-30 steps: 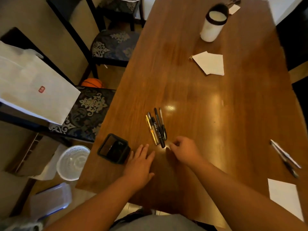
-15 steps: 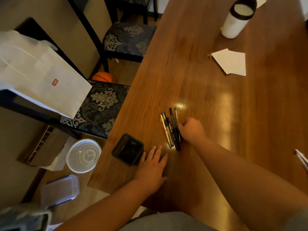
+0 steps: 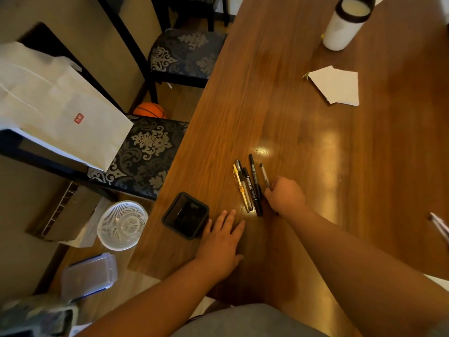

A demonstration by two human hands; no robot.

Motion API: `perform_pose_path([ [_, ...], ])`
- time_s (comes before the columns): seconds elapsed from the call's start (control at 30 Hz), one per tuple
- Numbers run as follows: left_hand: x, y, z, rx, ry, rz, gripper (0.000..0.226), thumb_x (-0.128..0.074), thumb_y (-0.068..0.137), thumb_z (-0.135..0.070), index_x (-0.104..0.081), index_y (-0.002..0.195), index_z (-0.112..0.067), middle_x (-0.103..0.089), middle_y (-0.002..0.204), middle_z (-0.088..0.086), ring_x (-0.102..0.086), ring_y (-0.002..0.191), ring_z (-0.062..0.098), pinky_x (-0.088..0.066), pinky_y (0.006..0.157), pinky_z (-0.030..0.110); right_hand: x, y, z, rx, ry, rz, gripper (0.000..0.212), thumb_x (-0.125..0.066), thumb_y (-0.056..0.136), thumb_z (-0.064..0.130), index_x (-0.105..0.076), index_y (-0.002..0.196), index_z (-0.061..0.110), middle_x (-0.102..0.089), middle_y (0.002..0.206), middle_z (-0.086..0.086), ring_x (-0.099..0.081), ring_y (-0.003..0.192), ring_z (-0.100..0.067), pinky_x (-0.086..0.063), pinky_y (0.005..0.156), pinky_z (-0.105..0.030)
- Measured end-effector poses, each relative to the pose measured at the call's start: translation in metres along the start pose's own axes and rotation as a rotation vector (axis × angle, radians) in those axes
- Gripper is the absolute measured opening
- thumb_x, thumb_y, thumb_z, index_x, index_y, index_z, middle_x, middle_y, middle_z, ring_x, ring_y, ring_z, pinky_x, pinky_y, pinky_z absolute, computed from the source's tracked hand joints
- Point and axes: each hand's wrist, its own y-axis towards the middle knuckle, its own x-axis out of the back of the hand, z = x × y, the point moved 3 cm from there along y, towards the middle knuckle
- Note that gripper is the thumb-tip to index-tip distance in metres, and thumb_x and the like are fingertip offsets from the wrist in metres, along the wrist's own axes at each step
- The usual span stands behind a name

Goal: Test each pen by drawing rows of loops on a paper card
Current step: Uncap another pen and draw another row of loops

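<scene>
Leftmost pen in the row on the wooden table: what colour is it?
Yellow: the slim yellow plastic pen shows best in the head view.

The table (image 3: 291, 98) shows brown wood grain. The pens (image 3: 254, 183) are black, bar the yellow pen (image 3: 237, 178); the slim pen (image 3: 264, 176) looks greyish. Grey damask patterns the dark chair seat (image 3: 148, 152).

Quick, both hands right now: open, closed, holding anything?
Left hand: open, flat on the table, holding nothing.
Right hand: closed on the slim pen.
</scene>
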Motion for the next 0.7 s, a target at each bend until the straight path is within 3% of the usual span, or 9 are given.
perform_pose_path([
  [0.17, 0.002, -0.005, -0.006, 0.017, -0.110, 0.013, 0.076, -0.057, 0.089, -0.048, -0.014, 0.151, -0.033, 0.009, 0.162, -0.001, 0.013, 0.147, 0.023, -0.001, 0.118, 0.052, -0.011, -0.055, -0.044, -0.074, 0.345, 0.014, 0.018, -0.068, 0.088, 0.024, -0.059, 0.072, 0.025, -0.063, 0.066, 0.004, -0.060, 0.055, -0.008, -0.036, 0.040, -0.013],
  [0.27, 0.004, -0.014, -0.009, 0.011, -0.282, 0.015, 0.061, -0.056, 0.090, -0.049, -0.033, 0.144, -0.032, -0.006, 0.162, -0.004, 0.004, 0.148, 0.020, -0.008, 0.119, 0.049, -0.020, -0.103, -0.076, -0.192, 0.594, 0.064, 0.016, -0.065, 0.088, 0.020, -0.066, 0.072, 0.019, -0.065, 0.061, 0.002, -0.060, 0.050, -0.010, -0.043, 0.045, -0.023],
  [0.37, 0.009, -0.019, -0.017, 0.007, -0.404, 0.006, 0.050, -0.056, 0.092, -0.046, -0.046, 0.137, -0.027, -0.034, 0.150, -0.003, -0.021, 0.143, 0.018, -0.027, 0.115, 0.042, -0.023, -0.151, -0.102, -0.267, 0.735, 0.083, 0.016, -0.061, 0.091, 0.017, -0.065, 0.075, 0.014, -0.066, 0.059, -0.001, -0.059, 0.047, -0.008, -0.046, 0.049, -0.026],
  [0.43, 0.013, -0.020, -0.028, -0.006, -0.474, 0.016, 0.045, -0.058, 0.092, -0.043, -0.050, 0.133, -0.025, -0.048, 0.136, -0.003, -0.042, 0.127, 0.014, -0.042, 0.104, 0.037, -0.021, -0.176, -0.113, -0.281, 0.800, 0.098, 0.017, -0.057, 0.093, 0.013, -0.063, 0.079, 0.008, -0.069, 0.063, -0.006, -0.062, 0.050, -0.011, -0.047, 0.047, -0.022],
  [0.53, 0.020, -0.020, -0.059, -0.136, -0.509, 0.051, 0.039, -0.059, 0.092, -0.041, -0.055, 0.128, -0.026, -0.056, 0.124, -0.008, -0.052, 0.111, 0.008, -0.048, 0.094, 0.030, -0.015, -0.200, -0.125, -0.290, 0.916, 0.074, 0.020, -0.055, 0.092, 0.002, -0.057, 0.073, 0.005, -0.067, 0.058, -0.011, -0.059, 0.046, -0.014, -0.042, 0.041, -0.019],
  [0.7, 0.028, -0.020, -0.123, -0.384, -0.529, -0.007, 0.026, -0.058, 0.094, -0.021, -0.063, 0.119, -0.024, -0.064, 0.117, -0.008, -0.057, 0.106, 0.004, -0.045, 0.092, 0.021, 0.003, -0.218, -0.151, -0.380, 1.099, -0.058, 0.019, -0.052, 0.094, 0.006, -0.057, 0.075, 0.007, -0.067, 0.060, -0.012, -0.057, 0.047, -0.017, -0.041, 0.041, -0.023],
])
